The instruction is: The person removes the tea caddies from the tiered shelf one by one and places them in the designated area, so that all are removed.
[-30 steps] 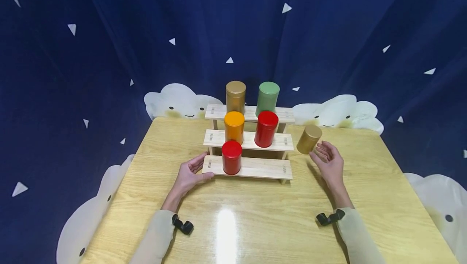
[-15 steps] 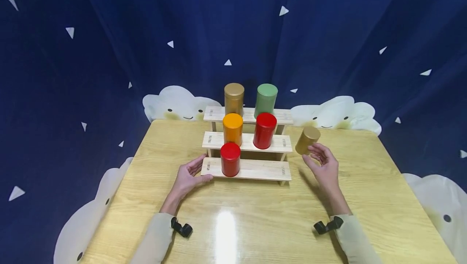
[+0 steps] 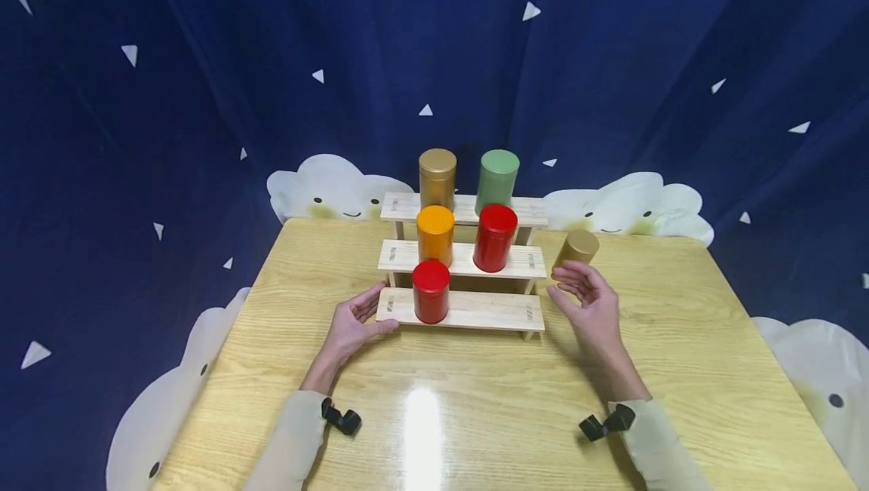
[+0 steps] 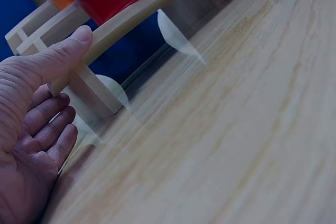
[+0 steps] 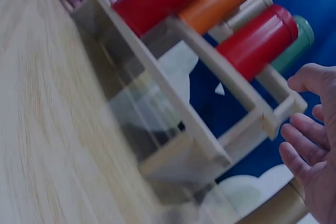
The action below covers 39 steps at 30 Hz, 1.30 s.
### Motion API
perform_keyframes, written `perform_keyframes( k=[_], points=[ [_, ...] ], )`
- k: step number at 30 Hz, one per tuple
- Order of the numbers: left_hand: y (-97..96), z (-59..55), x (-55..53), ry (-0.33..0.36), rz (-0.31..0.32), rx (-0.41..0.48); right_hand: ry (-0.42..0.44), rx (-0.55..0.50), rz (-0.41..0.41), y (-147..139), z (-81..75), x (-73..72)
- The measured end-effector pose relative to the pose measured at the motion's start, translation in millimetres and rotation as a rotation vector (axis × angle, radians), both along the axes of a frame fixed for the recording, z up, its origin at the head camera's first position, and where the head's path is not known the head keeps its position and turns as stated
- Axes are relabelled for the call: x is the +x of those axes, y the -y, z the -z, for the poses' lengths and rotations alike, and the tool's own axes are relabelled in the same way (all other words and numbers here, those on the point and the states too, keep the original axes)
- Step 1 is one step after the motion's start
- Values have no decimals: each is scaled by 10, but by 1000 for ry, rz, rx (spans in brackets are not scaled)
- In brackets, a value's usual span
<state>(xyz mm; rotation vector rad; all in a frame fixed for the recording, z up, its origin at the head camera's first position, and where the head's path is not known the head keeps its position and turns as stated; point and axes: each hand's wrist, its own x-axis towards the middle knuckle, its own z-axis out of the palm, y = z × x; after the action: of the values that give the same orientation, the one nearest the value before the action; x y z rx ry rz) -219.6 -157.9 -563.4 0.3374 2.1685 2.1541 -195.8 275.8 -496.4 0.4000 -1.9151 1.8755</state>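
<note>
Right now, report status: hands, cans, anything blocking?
Left hand holds wooden rack. Right hand empty. Five cans on rack; separate gold can beside it, partly hidden behind right hand.

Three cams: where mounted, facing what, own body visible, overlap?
Head: worn there, faces forward and down at rack; shows left hand, right hand, sleeves.
Left wrist: worn there, faces rack's left end; shows left hand.
Right wrist: worn there, faces across rack leftward; shows right hand, part of left.
Both wrist views share the front red can.
</note>
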Motion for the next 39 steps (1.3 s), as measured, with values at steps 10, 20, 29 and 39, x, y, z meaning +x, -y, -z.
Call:
perform_keyframes(
  k=[10, 20, 29, 39],
  points=[
    [4, -2, -14, 14, -8, -2, -115, 95, 111, 112, -133, 36],
    [5, -30, 10, 37, -13, -1, -56, 87, 3, 229, -196, 132],
    [8, -8, 5, 32, 4, -1, -3, 140, -84, 395, -194, 150],
    [3, -11, -4, 20, 8, 5, 63, 162, -207, 565, -110, 106]
  ],
)
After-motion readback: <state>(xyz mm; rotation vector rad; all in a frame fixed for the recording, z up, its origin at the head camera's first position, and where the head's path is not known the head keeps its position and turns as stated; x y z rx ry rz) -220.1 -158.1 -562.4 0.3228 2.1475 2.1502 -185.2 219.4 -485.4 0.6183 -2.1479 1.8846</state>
